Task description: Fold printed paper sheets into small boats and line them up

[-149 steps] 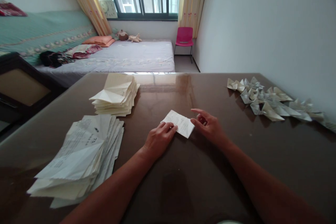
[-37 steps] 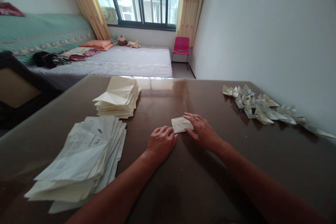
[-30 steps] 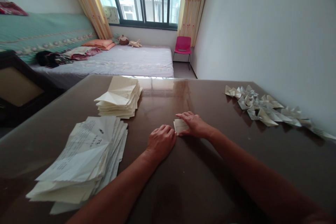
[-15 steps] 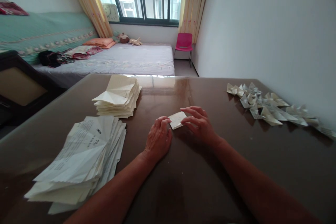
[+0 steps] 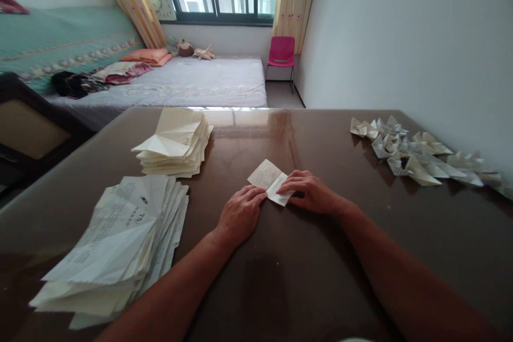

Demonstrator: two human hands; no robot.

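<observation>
A small folded sheet of paper lies on the dark brown table, just ahead of me. My left hand rests palm down beside it, fingers together, fingertips touching the paper's near left edge. My right hand lies flat over the paper's right part, fingers stretched out and pressing it down. One corner of the sheet sticks out white between the two hands. Neither hand lifts the paper.
A loose pile of printed sheets sits at the near left. Behind it stands a stack of folded sheets. Several finished folded paper shapes line the table's right side by the wall. Beyond the table are a bed and a pink chair.
The paper has been pressed flat, lifted slightly and turned; it now lies at an angle, larger in outline. My right hand slid back over its right side. My left hand barely moved.
</observation>
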